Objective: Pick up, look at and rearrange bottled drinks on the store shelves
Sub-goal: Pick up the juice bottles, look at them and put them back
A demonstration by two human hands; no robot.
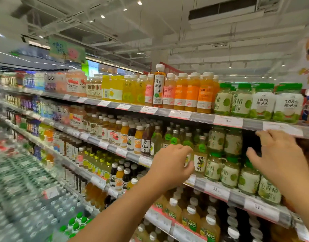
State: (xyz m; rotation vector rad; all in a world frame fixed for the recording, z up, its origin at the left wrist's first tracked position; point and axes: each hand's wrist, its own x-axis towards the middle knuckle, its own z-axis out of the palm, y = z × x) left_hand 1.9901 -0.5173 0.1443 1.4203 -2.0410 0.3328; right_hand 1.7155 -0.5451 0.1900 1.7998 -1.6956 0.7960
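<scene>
Far left, rows of water bottles point(27, 198) ran off into blur. Top shelf point(199, 116): one tall amber tea bottle point(159, 88) stood among shorter orange juice bottles point(192, 91), out of line with its neighbours.

Second shelf, mid-aisle: left hand point(171, 163) reached in, fingers curled loosely at a pale bottle with a brown-lettered label point(200, 159). Touching or just short of it, could not tell; nothing lifted yet.

Right: right hand point(279, 154) spread wide, fingers relaxed, holding nothing, in front of the green-capped kumquat juice bottles point(230, 172) and just under the top shelf's price strip.

Risk, as judged: bottles stood packed shoulder to shoulder near the shelf lip; drawing one out could tip a neighbour forward. The right hand's knuckles could snag the price tags point(228, 121).
</scene>
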